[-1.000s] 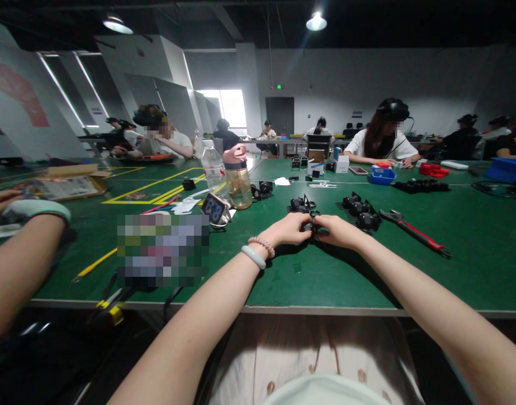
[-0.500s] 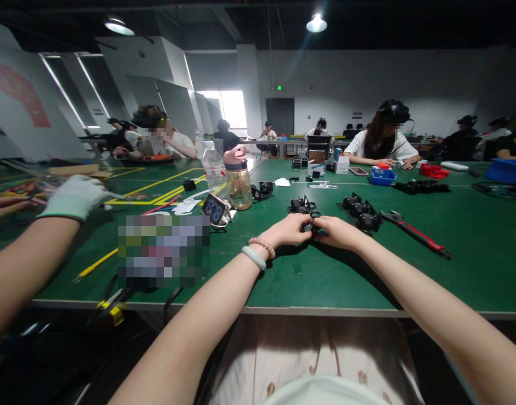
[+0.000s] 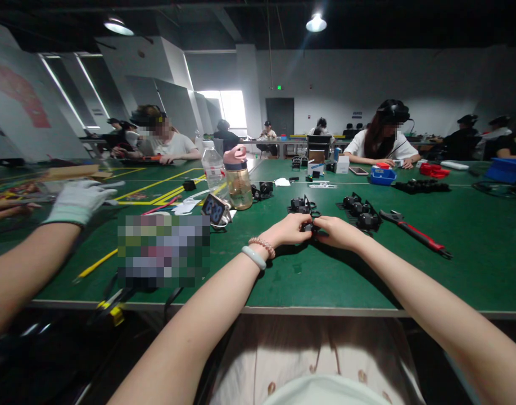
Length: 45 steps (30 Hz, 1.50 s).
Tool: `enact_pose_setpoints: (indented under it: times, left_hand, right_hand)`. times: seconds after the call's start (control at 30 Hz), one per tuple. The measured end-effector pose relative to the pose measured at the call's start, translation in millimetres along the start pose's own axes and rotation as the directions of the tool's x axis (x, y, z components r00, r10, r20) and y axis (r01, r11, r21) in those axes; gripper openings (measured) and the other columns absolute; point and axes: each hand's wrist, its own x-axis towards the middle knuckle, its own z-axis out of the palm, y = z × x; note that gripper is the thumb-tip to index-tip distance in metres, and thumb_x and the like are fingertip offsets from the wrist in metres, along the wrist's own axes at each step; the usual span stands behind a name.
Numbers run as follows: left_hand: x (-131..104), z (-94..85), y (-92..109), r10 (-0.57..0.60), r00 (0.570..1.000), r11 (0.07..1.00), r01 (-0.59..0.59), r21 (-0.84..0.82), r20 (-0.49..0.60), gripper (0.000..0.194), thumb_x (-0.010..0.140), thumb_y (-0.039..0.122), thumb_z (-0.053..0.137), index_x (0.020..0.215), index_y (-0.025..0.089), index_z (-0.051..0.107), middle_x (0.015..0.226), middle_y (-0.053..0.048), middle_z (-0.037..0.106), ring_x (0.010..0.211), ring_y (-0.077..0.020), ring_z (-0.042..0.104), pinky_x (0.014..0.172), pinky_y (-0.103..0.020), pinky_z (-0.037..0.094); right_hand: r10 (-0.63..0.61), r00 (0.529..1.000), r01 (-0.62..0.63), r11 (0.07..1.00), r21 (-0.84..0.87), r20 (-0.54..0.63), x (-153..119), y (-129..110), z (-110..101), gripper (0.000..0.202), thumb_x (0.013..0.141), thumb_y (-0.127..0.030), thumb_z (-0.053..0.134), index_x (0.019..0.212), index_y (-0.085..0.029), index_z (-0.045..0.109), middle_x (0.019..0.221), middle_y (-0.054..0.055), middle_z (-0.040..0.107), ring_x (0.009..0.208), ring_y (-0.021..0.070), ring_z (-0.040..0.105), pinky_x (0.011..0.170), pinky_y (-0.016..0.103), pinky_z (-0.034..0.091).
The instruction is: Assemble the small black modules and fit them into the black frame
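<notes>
My left hand (image 3: 290,229) and my right hand (image 3: 336,232) meet over the green table (image 3: 308,281). Between their fingertips they pinch a small black part (image 3: 308,226), mostly covered by the fingers. Just behind it sits a black assembly (image 3: 300,205), close to my left fingers. To the right of my right hand lies another group of black parts (image 3: 361,212). A wrench with red and black handle (image 3: 418,233) rests farther right.
A drink bottle (image 3: 240,188), a clear bottle (image 3: 213,169) and a small clock (image 3: 216,210) stand left of my hands. A co-worker's gloved hand (image 3: 75,202) reaches in at the left. Farther back are a blue bin (image 3: 383,176) and red parts (image 3: 434,170).
The co-worker's gloved hand at the left has shifted slightly right, and the person across at the left has lowered a hand from the face. My hands look unchanged.
</notes>
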Motion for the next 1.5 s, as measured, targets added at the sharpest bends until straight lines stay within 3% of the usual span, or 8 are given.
enact_pose_setpoints:
  times: [0.2,0.43,0.57,0.67,0.97,1.2,1.5]
  left_hand:
    - [0,-0.4,-1,-0.011,1.000,1.000,0.011,-0.008,0.008,0.022,0.067,0.023,0.047,0.086,0.014,0.055,0.074,0.000,0.056,0.063,-0.0097,0.047,0.057,-0.019,0.035]
    - [1,-0.4,-2,-0.018,1.000,1.000,0.018,-0.015,0.015,0.025,0.068,0.026,0.048,0.088,0.013,0.055,0.076,-0.001,0.058,0.065,-0.0105,0.049,0.058,-0.020,0.036]
    - [1,-1.7,3,-0.035,0.999,0.999,0.035,-0.019,0.004,0.030,0.068,0.027,0.049,0.094,0.012,0.055,0.078,-0.003,0.059,0.066,-0.0111,0.051,0.059,-0.020,0.037]
    - [1,-2.5,8,-0.042,0.999,0.999,0.042,-0.026,-0.006,0.037,0.068,0.027,0.050,0.102,0.013,0.053,0.083,-0.003,0.060,0.069,-0.0121,0.053,0.061,-0.020,0.038]
    - [-1,-2.9,10,-0.079,0.997,0.997,0.079,-0.001,-0.005,0.035,0.067,0.032,0.053,0.097,0.014,0.058,0.080,-0.004,0.062,0.067,-0.0135,0.055,0.058,-0.021,0.038]
    - [-1,-2.6,15,-0.158,0.987,0.987,0.158,0.001,0.000,0.037,0.068,0.037,0.051,0.096,0.014,0.058,0.074,-0.003,0.062,0.061,-0.0122,0.054,0.051,-0.020,0.035]
    - [3,12.2,6,-0.229,0.973,0.973,0.229,-0.001,-0.038,0.040,0.070,0.049,0.044,0.075,0.014,0.063,0.064,-0.004,0.061,0.054,-0.0128,0.052,0.047,-0.022,0.031]
  right_hand:
    - [0.001,1.000,0.000,1.000,0.021,-0.018,0,-2,-2,0.026,0.068,-0.016,0.051,0.094,-0.015,0.050,0.087,0.008,0.056,0.081,0.0179,0.052,0.068,0.026,0.040]
    - [0.030,0.996,-0.013,0.983,0.185,-0.089,-1,-2,-7,0.025,0.066,-0.016,0.053,0.090,-0.014,0.050,0.088,0.007,0.058,0.081,0.0170,0.054,0.072,0.029,0.042]
    - [0.068,0.990,-0.026,0.950,0.310,-0.125,-1,2,-6,0.044,0.064,-0.015,0.053,0.107,-0.014,0.045,0.102,0.009,0.055,0.093,0.0183,0.052,0.081,0.033,0.041]
    - [0.053,0.993,-0.012,0.936,0.352,-0.107,-1,4,-2,0.056,0.062,-0.014,0.053,0.116,-0.016,0.040,0.114,0.010,0.050,0.102,0.0202,0.048,0.087,0.036,0.037]
    - [0.008,0.998,0.012,0.955,0.297,-0.064,1,12,3,0.056,0.060,-0.011,0.054,0.115,-0.016,0.045,0.113,0.010,0.051,0.104,0.0220,0.046,0.090,0.038,0.035]
    - [0.038,0.999,-0.029,0.936,0.350,-0.019,-1,20,4,0.062,0.058,-0.007,0.052,0.119,-0.018,0.044,0.118,0.008,0.048,0.107,0.0211,0.045,0.091,0.037,0.035]
    - [0.079,0.995,-0.099,0.881,0.462,0.063,-3,25,4,0.068,0.058,-0.005,0.052,0.123,-0.020,0.038,0.124,0.006,0.043,0.114,0.0190,0.039,0.095,0.035,0.030]
